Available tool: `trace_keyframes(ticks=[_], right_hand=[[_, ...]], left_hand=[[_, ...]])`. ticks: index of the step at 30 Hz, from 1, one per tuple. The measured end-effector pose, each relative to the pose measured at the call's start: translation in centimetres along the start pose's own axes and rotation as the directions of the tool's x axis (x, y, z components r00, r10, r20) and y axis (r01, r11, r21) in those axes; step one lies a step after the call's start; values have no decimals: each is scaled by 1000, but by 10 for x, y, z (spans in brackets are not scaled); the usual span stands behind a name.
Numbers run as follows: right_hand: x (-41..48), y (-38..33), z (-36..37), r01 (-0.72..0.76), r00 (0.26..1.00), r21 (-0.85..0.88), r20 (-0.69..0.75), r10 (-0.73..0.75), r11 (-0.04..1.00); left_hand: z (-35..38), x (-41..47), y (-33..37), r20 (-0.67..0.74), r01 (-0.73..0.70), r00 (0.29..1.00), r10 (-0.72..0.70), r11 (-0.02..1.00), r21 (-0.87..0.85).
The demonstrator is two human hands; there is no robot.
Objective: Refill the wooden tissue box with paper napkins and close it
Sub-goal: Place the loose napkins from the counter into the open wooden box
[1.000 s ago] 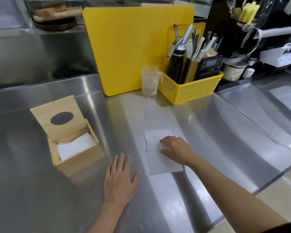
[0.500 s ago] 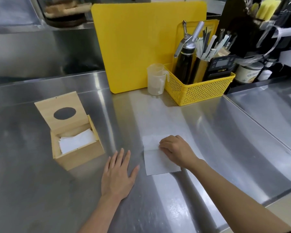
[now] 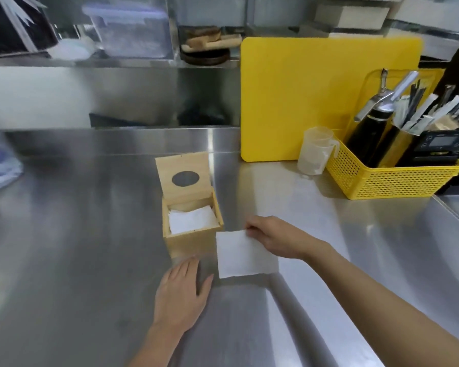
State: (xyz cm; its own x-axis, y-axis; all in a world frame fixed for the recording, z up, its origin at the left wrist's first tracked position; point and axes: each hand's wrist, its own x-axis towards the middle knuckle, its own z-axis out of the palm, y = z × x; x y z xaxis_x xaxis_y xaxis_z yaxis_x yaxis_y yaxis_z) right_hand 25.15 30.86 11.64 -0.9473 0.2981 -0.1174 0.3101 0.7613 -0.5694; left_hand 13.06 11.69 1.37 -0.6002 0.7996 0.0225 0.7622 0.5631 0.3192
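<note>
The wooden tissue box stands on the steel counter with its hinged lid tipped up and back, the oval slot facing me. White napkins lie inside it. My right hand pinches the upper right corner of a single white paper napkin, held just right of the box's front corner. My left hand lies flat on the counter, fingers spread, just in front of the box and holding nothing.
A yellow cutting board leans at the back. Beside it stand a clear measuring cup and a yellow basket with a black bottle, utensils and a scale. A steel shelf with containers runs behind.
My right hand has picked the napkin off the counter and carried it left, up to the box. My view has swung left, so the box now sits near the centre.
</note>
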Motion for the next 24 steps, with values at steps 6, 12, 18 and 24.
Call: trace_keyframes(ticks=[6,12,18,24], right_hand=[[69,-46,5,94,992,18,85,-95,995],[127,-55,13,19,993,-84,116,-9,996],[154,-43,34,-14,995,-297,95,44,955],[161,-36,53,-13,1000,-509,-15,6,860]], left_hand=[[-21,-12,-48,-90,151,985,-145,986,66],[-27,-7,-76,-101,248,965,-243,968,37],[-31,-6,-75,-59,266,963,-263,963,42],[-29,-6,-78,-42,266,964,-264,962,64]])
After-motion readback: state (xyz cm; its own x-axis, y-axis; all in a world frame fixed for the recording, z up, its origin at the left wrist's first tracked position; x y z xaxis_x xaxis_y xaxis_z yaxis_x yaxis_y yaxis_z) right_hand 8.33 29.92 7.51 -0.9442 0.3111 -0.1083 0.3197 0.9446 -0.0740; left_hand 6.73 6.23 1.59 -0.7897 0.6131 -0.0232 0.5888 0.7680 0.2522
